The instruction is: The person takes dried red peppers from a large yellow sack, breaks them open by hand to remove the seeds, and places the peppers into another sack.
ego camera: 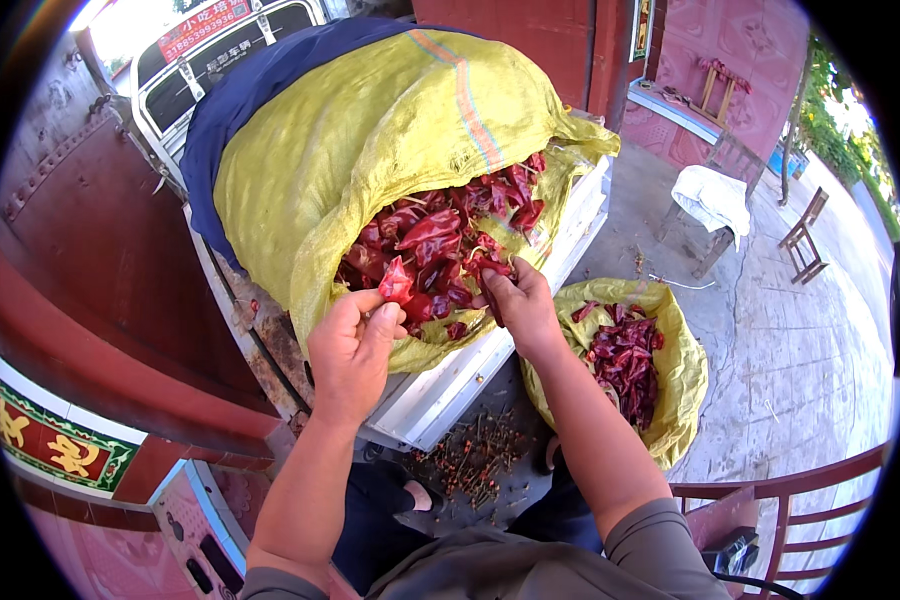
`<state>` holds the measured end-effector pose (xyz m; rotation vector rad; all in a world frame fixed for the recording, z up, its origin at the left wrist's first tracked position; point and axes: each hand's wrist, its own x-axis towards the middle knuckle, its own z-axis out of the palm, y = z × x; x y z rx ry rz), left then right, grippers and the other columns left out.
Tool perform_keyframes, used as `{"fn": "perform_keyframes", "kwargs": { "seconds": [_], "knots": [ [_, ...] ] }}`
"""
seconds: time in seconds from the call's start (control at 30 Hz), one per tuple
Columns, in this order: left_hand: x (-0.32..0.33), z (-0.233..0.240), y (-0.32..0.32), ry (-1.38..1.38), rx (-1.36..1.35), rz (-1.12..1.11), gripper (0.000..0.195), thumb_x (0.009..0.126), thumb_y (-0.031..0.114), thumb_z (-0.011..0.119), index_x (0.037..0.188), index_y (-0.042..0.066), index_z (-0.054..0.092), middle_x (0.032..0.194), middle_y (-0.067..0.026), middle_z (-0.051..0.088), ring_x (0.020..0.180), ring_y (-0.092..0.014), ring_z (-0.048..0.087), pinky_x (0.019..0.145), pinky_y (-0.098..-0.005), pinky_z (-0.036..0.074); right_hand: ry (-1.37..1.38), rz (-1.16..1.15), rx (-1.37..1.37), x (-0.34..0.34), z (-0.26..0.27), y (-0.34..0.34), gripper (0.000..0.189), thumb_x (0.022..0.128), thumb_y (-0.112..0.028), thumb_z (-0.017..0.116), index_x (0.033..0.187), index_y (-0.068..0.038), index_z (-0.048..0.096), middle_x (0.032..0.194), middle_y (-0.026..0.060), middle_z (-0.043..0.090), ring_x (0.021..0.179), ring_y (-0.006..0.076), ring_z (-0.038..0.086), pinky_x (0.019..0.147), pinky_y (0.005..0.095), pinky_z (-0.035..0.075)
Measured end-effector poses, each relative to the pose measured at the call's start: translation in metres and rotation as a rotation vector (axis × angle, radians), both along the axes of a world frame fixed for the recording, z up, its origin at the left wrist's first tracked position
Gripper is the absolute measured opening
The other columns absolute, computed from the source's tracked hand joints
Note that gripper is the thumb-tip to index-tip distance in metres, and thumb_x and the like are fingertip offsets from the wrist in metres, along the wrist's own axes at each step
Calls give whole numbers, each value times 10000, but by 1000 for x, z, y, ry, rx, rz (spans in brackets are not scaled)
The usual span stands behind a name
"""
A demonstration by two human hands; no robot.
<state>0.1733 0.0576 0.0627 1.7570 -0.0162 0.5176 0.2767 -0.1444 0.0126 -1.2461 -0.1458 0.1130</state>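
Note:
A large yellow woven sack (330,142) lies on a white truck bed (450,390), its mouth full of dried red peppers (431,232). At the left of that mouth, my left hand (356,345) pinches a bright red pepper (396,281) between thumb and fingers. To the right, my right hand (521,304) holds a dark red pepper (493,296) at the peppers' edge. Below and right of the truck bed, a second yellow woven sack (686,375) stands rolled open on the ground, with dark red peppers (626,367) inside.
Pepper stems (480,457) litter the ground between my feet and the truck. A stool with a white cloth (711,196) and a small wooden chair (802,244) stand at right. A red railing (784,491) is at lower right, a red metal gate (120,262) at left.

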Motion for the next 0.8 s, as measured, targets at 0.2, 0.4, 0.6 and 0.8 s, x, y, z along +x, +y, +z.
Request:
{"fn": "perform_keyframes", "kwargs": {
  "seconds": [0.2,0.4,0.6,0.8],
  "knots": [
    [-24,-12,-10,69,-374,-54,143,1032,122,658,1095,-7,655,914,-100,732,739,-151,682,675,-275,525,81,128,71,-46,-8,-14,208,1055,-176,602,1162,2,614,881,77,709,712,136,681,617,258,516],
    [-60,-44,-17,233,-318,-100,161,1024,146,663,1070,-8,659,878,-96,731,745,-155,689,688,-281,518,187,248,313,-112,-17,-29,260,1055,-194,631,1228,-2,599,1058,102,720,828,191,742,656,282,574],
    [-89,-71,-28,215,-392,-170,184,1050,159,628,1142,0,642,1087,-131,741,1018,-176,688,949,-340,507,265,287,192,-151,-26,-35,229,1073,-174,592,1240,-19,575,1042,99,714,802,202,752,641,284,600],
    [-96,-82,-48,62,-789,-220,52,1000,47,585,1005,34,635,1271,-153,690,1208,-232,631,1080,-403,449,289,290,173,-187,-41,-26,189,1078,-191,603,1184,-36,590,998,60,717,778,139,737,635,253,591]
  ]
}}
